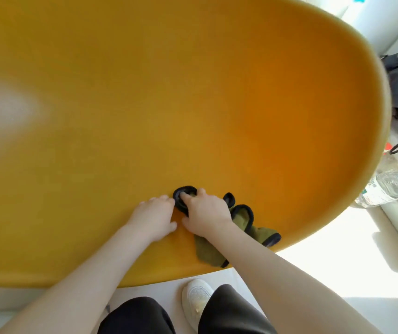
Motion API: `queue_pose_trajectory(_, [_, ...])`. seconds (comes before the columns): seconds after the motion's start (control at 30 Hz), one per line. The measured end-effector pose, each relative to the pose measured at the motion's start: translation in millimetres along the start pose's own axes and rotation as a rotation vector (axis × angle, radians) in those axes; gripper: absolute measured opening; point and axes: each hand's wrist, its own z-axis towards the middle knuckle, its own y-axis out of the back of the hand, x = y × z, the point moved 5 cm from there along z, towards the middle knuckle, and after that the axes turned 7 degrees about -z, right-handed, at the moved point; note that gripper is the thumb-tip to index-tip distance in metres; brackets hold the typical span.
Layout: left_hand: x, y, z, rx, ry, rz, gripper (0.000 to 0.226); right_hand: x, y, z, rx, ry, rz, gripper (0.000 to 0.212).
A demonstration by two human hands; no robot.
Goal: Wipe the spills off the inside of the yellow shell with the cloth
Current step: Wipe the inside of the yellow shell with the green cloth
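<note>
Head view: cloth point(239, 233) bunched under gripping right hand point(205, 210), left hand point(155, 213) flat beside.

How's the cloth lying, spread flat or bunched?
Bunched. The olive cloth with dark edging lies in rumpled folds on the yellow shell, partly under the right hand; its edge curls into loops.

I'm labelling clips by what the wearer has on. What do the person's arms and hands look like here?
Both arms are bare from the bottom edge of the head view up to the hands: no sleeves show. The left hand and right hand wear no gloves, and no rings, watch or bracelet are visible. Below them show dark trousers and a white shoe.
</note>
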Motion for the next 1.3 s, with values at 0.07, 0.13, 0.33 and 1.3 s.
queue_pose_trajectory(0.07, [-5.6,-5.1,-6.7,0.04,0.018,-0.003,0.059,-3.6,-0.1,-11.2,0.03,0.037,-0.079,0.042])
queue_pose_trajectory(0.13, [-10.8,-9.2,-10.4,0.096,0.037,-0.007,0.09,-23.6,5.4,-20.2,0.019,0.009,-0.211,0.038])
queue_pose_trajectory(0.33, [-18.6,-8.7,-5.7,0.168,0.067,0.005,0.115,-150.8,64.9,-49.8,-0.078,-0.385,-0.475,0.035])
queue_pose_trajectory(1.3, [-27.2,24.1,37.9,-0.064,0.047,-0.049,0.075,-179.2,91.4,-16.1,-0.25,-0.509,-0.343,0.036])
